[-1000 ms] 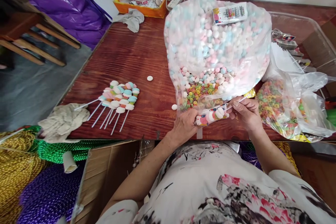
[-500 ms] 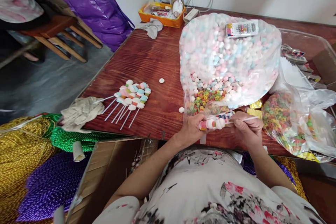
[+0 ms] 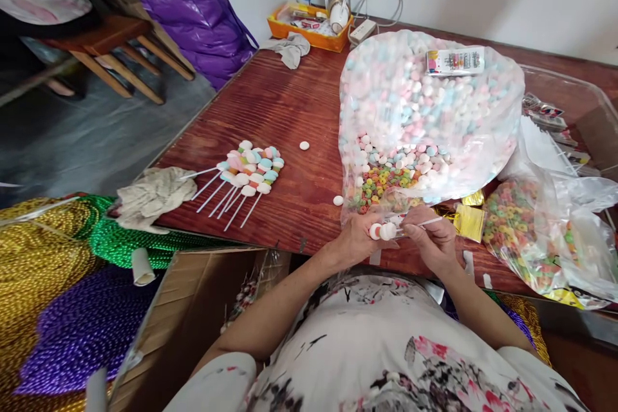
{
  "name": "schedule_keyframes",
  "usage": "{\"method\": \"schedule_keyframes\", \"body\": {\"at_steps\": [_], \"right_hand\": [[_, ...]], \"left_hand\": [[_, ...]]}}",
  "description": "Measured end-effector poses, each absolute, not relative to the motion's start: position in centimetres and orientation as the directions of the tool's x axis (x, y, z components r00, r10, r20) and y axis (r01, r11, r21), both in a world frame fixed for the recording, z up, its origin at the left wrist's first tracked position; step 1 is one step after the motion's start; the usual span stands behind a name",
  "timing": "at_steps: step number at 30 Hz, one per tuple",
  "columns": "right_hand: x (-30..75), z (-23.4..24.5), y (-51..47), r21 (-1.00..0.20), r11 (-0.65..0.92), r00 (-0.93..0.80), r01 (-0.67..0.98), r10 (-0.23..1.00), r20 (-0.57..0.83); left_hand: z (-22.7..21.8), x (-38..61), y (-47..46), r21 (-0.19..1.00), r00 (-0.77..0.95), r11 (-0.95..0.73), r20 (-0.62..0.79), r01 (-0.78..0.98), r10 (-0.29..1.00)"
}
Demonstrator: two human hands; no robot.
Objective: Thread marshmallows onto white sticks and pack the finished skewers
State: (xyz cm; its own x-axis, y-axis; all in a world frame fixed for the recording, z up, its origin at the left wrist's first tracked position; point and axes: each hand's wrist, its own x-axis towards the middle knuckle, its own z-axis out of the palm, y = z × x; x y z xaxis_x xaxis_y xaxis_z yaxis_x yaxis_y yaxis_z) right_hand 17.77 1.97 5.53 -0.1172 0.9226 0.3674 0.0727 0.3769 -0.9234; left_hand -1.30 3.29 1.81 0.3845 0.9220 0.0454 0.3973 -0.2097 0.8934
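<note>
Threaded sweets held in two bare hands

At the near edge of the red-brown, wood-grained table (image 3: 226, 122), the left hand (image 3: 356, 238) grips a white-stick skewer of smooth, rounded white and orange sweets (image 3: 387, 232); the right hand's (image 3: 431, 239) fingers pinch its thin stick. Far of them bulges a crinkled, translucent plastic bag of pastel sweets (image 3: 463, 100), topped by a flat, white printed packet (image 3: 454, 61), its lettering too small to read. Similar pastel skewers (image 3: 251, 167) lie clustered at left.
</note>
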Motion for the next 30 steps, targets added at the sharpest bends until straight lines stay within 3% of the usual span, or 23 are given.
{"method": "schedule_keyframes", "body": {"at_steps": [6, 14, 20, 22, 25, 27, 30], "right_hand": [[18.3, 5.4, 3.0, -0.978, 0.193, -0.077, -0.077, 0.977, 0.199], [19.6, 5.3, 3.8, -0.962, 0.272, -0.37, 0.005, 0.895, 0.251], [19.2, 5.3, 4.0, -0.921, 0.386, -0.534, 0.058, 0.791, 0.299], [19.2, 5.0, 4.0, -0.937, 0.344, -0.469, 0.052, 0.837, 0.281], [19.4, 4.3, 4.2, -0.98, 0.18, -0.161, -0.088, 0.968, 0.192], [19.9, 3.7, 4.2, -0.965, 0.089, 0.05, -0.246, 0.996, 0.079], [20.9, 2.8, 3.7, -0.915, 0.035, 0.207, -0.402, 0.977, -0.054]], "left_hand": [[3.3, -2.9, 3.0, 0.769, 0.405, -0.376, 0.167, 0.516, 0.899], [2.0, -4.7, 2.8, 0.831, 0.409, -0.21, -0.023, 0.515, 0.912], [1.8, -3.8, 2.5, 0.836, 0.447, -0.244, -0.002, 0.491, 0.895], [2.4, -3.2, 2.7, 0.815, 0.473, -0.279, 0.007, 0.508, 0.881], [4.1, -1.7, 3.6, 0.745, 0.541, -0.4, 0.063, 0.534, 0.839], [5.6, -0.7, 4.6, 0.627, 0.597, -0.521, 0.109, 0.579, 0.795], [7.2, 0.0, 6.1, 0.436, 0.639, -0.606, 0.086, 0.666, 0.764]]}}
